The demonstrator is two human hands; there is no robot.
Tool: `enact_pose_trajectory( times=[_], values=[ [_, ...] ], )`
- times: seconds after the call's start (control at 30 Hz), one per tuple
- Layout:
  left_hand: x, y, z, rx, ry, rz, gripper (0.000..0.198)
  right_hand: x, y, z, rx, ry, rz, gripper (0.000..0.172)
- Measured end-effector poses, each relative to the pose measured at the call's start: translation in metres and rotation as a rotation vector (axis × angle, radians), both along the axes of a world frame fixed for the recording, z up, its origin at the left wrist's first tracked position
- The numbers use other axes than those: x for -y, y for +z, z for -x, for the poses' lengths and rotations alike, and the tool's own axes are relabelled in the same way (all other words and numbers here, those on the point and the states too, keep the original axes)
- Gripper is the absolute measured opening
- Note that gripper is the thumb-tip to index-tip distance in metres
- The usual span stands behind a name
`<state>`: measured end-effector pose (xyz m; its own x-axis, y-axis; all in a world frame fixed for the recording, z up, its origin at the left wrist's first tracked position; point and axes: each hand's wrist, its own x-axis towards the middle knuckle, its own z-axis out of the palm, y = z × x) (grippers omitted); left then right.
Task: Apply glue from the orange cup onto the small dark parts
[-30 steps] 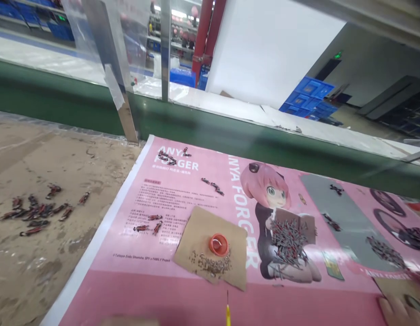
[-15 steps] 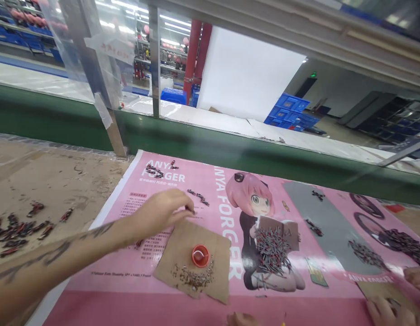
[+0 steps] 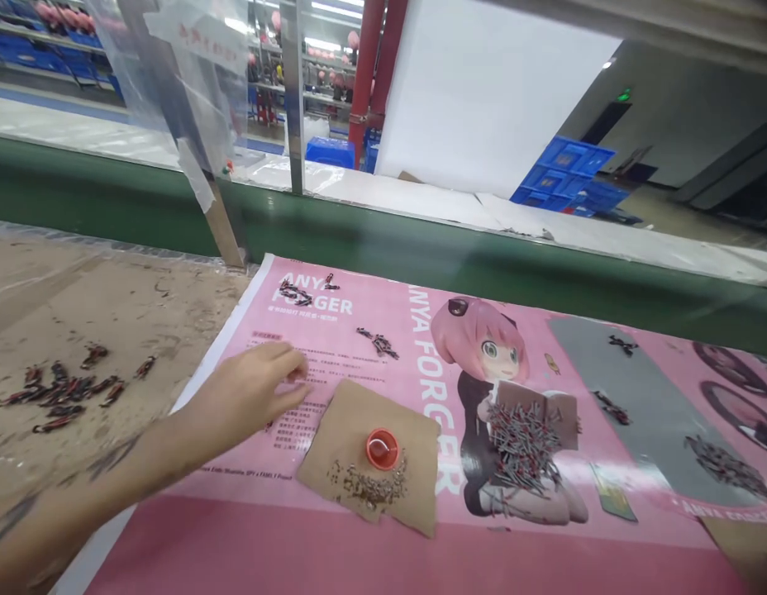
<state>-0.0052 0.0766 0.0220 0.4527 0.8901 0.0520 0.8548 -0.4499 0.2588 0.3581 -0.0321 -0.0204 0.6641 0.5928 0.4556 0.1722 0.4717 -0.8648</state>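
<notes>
My left hand (image 3: 253,392) hovers over the printed pink sheet (image 3: 383,562), left of a piece of brown cardboard (image 3: 334,430). Its thumb and fingers are apart, and I see nothing between them. On the cardboard stands a small red cup (image 3: 383,449) beside a scatter of tiny metal pieces (image 3: 377,489). A few small dark parts with red bits (image 3: 378,341) lie beyond the hand. To the right, a heap of grey pin-like parts with red bits (image 3: 523,446) covers the printed figure. My right hand is out of view.
More dark parts (image 3: 67,388) lie on the worn brown tabletop (image 3: 111,289) at left. Another grey heap (image 3: 724,463) and a second cardboard piece (image 3: 740,541) are at right. A green ledge (image 3: 421,264) and a metal post (image 3: 226,223) border the far side.
My left hand has drawn back left from the small dark parts, its fingers now apart. My right hand has left the bottom edge of view. The view has shifted left, so another person's hands mostly drop out.
</notes>
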Motion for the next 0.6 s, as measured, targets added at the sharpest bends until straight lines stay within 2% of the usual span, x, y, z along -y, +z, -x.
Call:
enact_pose_trajectory(
  times=[0.1,0.17,0.23,0.3,0.4,0.47,0.5,0.6],
  values=[
    [0.033,-0.015,0.03,-0.056,0.006,-0.015,0.023,0.006,-0.004,0.018,0.09,0.11,0.015,0.048],
    [0.043,-0.026,0.037,-0.058,-0.019,-0.024,0.021,0.02,-0.009,0.032,0.139,0.175,0.007,0.059],
    [0.047,-0.035,0.039,-0.047,-0.054,-0.041,0.027,0.034,-0.012,0.051,0.168,0.214,0.023,0.063],
    [0.05,-0.04,0.038,-0.039,-0.084,-0.074,0.031,0.044,-0.014,0.074,0.177,0.171,-0.008,0.056],
    [0.053,-0.044,0.038,-0.021,-0.084,-0.176,0.038,0.046,-0.013,0.109,0.193,0.012,-0.025,0.023],
    [0.055,-0.044,0.038,0.025,-0.1,-0.219,0.042,0.043,-0.011,0.123,0.25,-0.041,0.023,0.006],
    [0.057,-0.043,0.039,0.065,-0.115,-0.228,0.041,0.04,-0.011,0.127,0.289,-0.054,0.049,0.005],
    [0.065,-0.04,0.043,0.206,-0.108,-0.23,0.03,0.028,-0.008,0.129,0.45,-0.058,0.095,0.018]
  ],
)
